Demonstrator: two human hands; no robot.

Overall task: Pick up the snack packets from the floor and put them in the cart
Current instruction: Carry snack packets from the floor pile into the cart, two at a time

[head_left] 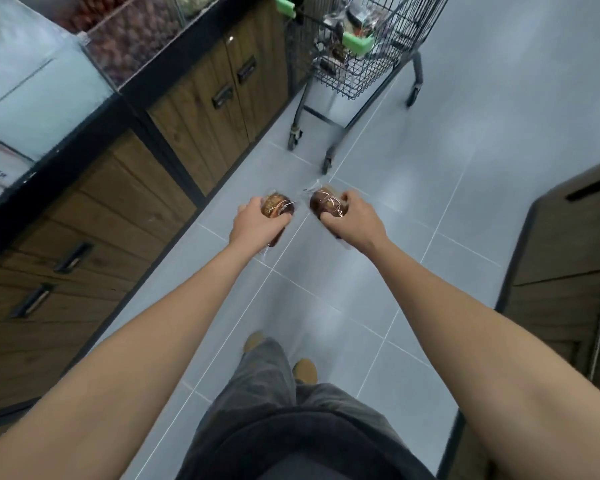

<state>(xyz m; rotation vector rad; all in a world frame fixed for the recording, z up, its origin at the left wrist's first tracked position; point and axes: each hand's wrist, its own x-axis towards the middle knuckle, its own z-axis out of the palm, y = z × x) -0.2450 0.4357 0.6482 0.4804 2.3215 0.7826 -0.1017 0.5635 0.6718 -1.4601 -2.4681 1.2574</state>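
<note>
- We hold one snack packet in each hand: the left hand (pixel 255 221) curls round the left packet (pixel 278 203), and the right hand (pixel 353 220) grips the right packet (pixel 324 202).
- Both packets are off the floor (pixel 465 209), held out in front of us, just beside each other and short of the cart (pixel 378 79).
- We see no further packets on the visible floor. We judge pick-up complete for these two; the drop into the cart remains.
- The cart basket already holds items, possibly other packets; they are too blurred to identify.
- Open tile lies between us and the cart, bounded by wooden cabinets (pixel 201 109) on the left and a dark unit (pixel 568 247) on the right.
- The basket rim is the edge to clear.
</note>
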